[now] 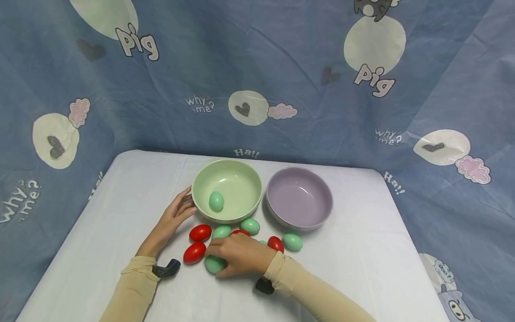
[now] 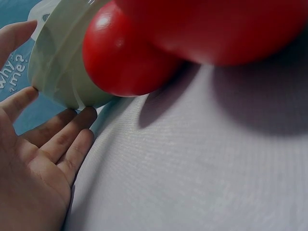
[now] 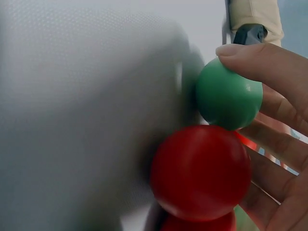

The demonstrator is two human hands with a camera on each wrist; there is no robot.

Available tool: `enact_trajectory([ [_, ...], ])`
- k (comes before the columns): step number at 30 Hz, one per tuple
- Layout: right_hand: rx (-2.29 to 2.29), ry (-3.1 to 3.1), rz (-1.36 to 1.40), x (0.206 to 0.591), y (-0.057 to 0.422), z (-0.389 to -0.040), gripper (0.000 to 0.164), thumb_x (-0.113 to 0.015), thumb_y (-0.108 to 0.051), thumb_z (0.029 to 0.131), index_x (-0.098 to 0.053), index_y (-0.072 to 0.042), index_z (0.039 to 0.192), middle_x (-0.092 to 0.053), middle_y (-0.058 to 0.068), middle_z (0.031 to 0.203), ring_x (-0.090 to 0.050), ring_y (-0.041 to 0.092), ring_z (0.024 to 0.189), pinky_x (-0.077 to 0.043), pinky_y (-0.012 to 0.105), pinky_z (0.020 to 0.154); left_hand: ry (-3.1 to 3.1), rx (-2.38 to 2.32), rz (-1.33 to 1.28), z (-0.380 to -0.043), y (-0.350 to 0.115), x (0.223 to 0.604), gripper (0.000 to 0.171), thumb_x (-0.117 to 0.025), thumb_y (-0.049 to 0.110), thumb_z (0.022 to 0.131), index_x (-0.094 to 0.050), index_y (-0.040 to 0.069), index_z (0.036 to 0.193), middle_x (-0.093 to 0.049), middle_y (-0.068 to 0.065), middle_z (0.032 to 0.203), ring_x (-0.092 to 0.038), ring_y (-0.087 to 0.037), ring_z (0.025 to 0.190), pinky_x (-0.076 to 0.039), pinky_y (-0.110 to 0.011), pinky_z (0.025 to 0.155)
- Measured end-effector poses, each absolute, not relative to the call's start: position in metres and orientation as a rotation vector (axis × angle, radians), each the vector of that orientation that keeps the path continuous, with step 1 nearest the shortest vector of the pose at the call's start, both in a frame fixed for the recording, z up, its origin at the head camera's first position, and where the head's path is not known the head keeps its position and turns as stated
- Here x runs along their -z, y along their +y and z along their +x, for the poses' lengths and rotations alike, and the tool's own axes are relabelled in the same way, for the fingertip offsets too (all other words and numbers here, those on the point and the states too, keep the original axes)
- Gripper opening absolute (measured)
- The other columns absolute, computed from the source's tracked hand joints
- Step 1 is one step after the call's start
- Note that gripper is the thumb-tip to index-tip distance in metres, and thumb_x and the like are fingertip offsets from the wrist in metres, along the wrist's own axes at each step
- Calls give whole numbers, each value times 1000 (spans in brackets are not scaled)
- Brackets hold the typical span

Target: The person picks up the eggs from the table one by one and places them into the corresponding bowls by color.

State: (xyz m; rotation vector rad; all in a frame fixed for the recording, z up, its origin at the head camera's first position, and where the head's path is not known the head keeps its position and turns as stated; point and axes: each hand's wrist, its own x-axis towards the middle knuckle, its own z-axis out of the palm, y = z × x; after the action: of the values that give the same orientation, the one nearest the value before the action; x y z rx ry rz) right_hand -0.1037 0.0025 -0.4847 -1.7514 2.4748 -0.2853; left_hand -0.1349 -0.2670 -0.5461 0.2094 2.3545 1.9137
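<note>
My left hand (image 1: 177,213) rests its fingertips against the outer left side of the light green bowl (image 1: 254,176); in the left wrist view its fingers (image 2: 65,137) are fairly straight. One green egg (image 1: 216,201) lies inside that bowl. In front of it, my right hand (image 1: 241,254) holds another green egg (image 1: 214,264) between thumb and fingers. The right wrist view shows the thumb across this green egg (image 3: 228,94), with a red egg (image 3: 199,171) close beside it. Two red eggs (image 1: 200,233) (image 1: 195,253) lie left of the right hand.
A purple bowl (image 1: 299,197) stands to the right of the green one. More green eggs (image 1: 250,226) and red eggs (image 1: 276,243) lie around the right hand, some partly hidden by it. The white-covered table (image 1: 362,268) meets a blue printed cloth (image 1: 281,58) behind.
</note>
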Motion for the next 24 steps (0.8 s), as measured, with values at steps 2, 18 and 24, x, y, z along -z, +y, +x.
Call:
enact_trajectory([
  [2,315,2477,-1739,484,4,-105,38,-81,-38,85,-70,-26,119,-66,-15,103,-57,-5,84,-44,6,72,2356,-1911,205,-135,-267,546,69,-59,29,106,-24,33,165,-37,-13,165,-50,0,137,-43,-7,104],
  [18,671,2407,-1547,465,15,-124,42,-86,-31,84,-70,-23,122,-70,-13,116,-61,-4,101,-47,6,93,2358,-1907,207,-135,-268,546,69,-59,29,106,-23,32,165,-37,-13,165,-50,6,132,-43,-7,103],
  [24,769,2387,-1504,459,20,-133,43,-86,-32,85,-69,-21,123,-69,-12,115,-60,-3,99,-51,10,94,2359,-1902,198,-135,-268,547,69,-59,30,106,-23,31,165,-38,-13,165,-50,6,132,-43,-7,103],
])
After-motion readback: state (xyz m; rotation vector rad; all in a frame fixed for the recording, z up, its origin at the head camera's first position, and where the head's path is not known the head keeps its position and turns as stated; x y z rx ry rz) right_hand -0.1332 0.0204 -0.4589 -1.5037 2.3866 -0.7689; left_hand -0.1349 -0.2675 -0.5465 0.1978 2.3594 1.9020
